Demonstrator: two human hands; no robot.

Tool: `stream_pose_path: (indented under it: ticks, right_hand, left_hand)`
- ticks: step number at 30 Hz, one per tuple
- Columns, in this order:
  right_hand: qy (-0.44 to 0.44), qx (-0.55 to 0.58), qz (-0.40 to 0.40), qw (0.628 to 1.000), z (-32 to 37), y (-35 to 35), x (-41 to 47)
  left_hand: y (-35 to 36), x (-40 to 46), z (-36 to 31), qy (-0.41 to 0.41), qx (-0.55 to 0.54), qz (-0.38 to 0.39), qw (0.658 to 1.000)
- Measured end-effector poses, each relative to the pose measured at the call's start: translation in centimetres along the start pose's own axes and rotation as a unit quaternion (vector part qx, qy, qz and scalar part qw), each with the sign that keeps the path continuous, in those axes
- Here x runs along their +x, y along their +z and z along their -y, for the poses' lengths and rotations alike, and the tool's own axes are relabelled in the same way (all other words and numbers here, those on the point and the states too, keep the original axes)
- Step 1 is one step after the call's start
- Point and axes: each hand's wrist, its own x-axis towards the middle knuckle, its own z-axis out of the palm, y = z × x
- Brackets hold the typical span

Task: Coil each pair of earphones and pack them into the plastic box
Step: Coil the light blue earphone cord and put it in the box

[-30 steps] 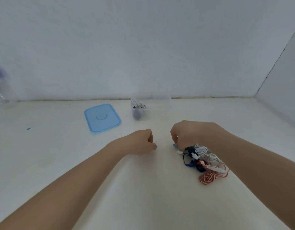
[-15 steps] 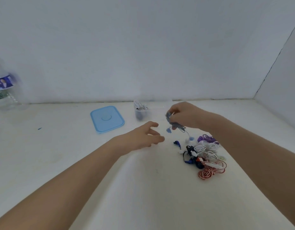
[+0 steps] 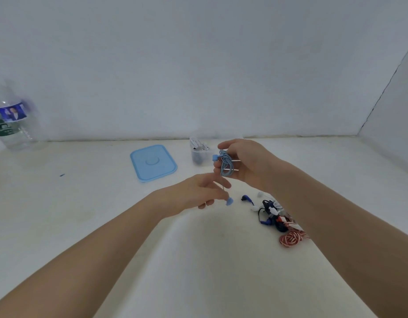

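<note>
hands, right hand [image 3: 244,164] gripping blue earphones [image 3: 226,165]

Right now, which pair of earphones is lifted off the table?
The light blue earphones: the right hand holds their bundled cord in the air, one earbud dangling by the left hand. The other pairs lie in the tangled pile.
</note>
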Motion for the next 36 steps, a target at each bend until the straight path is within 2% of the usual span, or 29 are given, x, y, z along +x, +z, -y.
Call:
stream_pose_path:
  ticks: [7,14,16,19,21,27,30,32,36]
  right_hand:
    - [0.009,0.068,0.027,0.997,-0.4,-0.2,0.2]
    - [0.021,0.03,-0.028,0.999,-2.7,-0.3,1.2]
    - [0.017,-0.013,-0.025,0.999,-3.9,-0.3,1.5]
    - [-0.016,-0.143,0.002,0.99,-5.9,-0.2,1.8]
    - [-0.027,-0.179,0.024,0.983,-7.2,0.1,2.1]
    - [-0.074,-0.239,0.08,0.965,-9.2,0.9,2.7]
    - [-0.105,-0.285,0.075,0.95,-9.8,1.2,2.9]
    - [-0.123,-0.274,0.064,0.952,-10.1,1.4,3.0]
    - [-0.116,-0.227,0.043,0.966,-10.5,1.4,3.3]
  left_hand:
    - [-0.3,-0.4,1.1,-0.007,0.033,-0.012,0.999]
    - [-1.5,-0.1,2.2,-0.035,-0.075,-0.032,0.996]
    - [-2.0,0.1,2.8,-0.042,-0.094,-0.03,0.994]
    - [-2.6,0.3,3.7,-0.047,-0.13,-0.034,0.99]
    - [-3.1,0.4,4.1,-0.046,-0.133,-0.04,0.989]
    - [-4.5,-0.2,4.6,-0.056,-0.091,-0.03,0.994]
    - [-4.8,-0.3,4.7,-0.069,-0.082,-0.027,0.994]
    - [-5.3,-0.5,4.3,-0.075,-0.062,-0.036,0.995]
    - [-7.5,-1.0,3.5,-0.066,0.075,-0.097,0.99]
